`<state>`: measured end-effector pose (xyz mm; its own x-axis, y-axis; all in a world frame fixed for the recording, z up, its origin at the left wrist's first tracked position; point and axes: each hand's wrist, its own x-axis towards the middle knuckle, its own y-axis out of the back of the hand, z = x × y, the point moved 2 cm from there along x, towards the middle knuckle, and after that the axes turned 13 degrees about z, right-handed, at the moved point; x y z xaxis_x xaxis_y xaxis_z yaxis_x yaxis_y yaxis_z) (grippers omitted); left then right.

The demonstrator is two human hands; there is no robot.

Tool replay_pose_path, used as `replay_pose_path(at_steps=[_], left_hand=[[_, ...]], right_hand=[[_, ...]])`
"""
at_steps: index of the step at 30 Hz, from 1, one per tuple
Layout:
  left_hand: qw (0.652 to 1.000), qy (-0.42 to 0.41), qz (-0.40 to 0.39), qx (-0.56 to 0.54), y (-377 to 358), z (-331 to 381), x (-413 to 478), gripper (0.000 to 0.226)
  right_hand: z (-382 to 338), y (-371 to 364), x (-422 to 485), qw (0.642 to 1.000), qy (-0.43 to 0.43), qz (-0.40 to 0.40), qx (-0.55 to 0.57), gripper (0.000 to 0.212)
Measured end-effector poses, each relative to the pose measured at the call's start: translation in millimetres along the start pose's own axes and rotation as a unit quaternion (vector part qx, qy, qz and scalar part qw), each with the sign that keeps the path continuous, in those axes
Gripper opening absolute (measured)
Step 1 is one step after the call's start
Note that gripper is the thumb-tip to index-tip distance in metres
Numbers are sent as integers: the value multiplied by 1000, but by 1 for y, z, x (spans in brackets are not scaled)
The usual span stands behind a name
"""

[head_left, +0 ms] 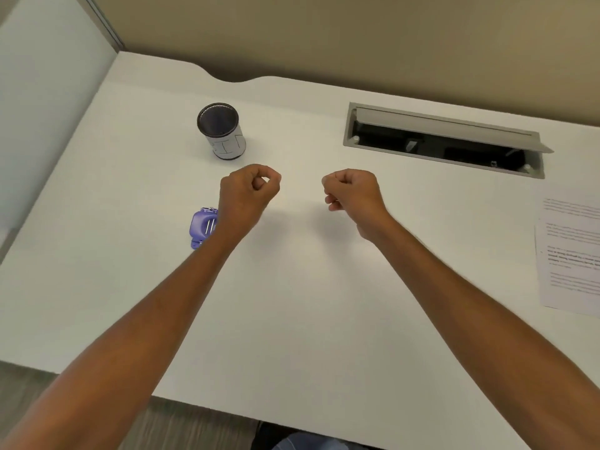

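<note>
Left hand (248, 190) and right hand (352, 191) are held over the white desk top (292, 287), fingers curled into the palms with nothing gripped. The small purple plastic gadget (202, 227) is laid flat just beside the left wrist, partly hidden by it, and could be swept aside if that forearm were lowered. The black mesh pen cup (221, 131), stood upright just beyond the left hand, could be tipped by a forward reach; an open grey cable hatch (444, 141) and printed sheets (571, 254) are noted well to the right.

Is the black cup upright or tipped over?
Upright: the cup stands on its base on the desk, open mouth facing up.
</note>
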<state>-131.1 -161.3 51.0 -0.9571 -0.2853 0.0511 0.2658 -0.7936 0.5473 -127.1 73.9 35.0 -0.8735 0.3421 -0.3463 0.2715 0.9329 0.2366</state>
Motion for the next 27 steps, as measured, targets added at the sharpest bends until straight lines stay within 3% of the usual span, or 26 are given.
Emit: replay_pose_path(at_steps=[7,13,18,27], left_hand=[[995,-19,94,-11,53,-8,61,15],[988,34,145,-33,75,-20,120,17],[989,70,131,-22,74,-35,150,19],[989,111,96,-26,67,-52,174,16]], right_hand=[[-62,-83,26,998,48,-32,-4,27],[-107,-147,47,997,64,-44,-18,12],[-123,-184,66,995,82,-40,-37,23],[-126,-212,85,994,71,-38,-73,19]])
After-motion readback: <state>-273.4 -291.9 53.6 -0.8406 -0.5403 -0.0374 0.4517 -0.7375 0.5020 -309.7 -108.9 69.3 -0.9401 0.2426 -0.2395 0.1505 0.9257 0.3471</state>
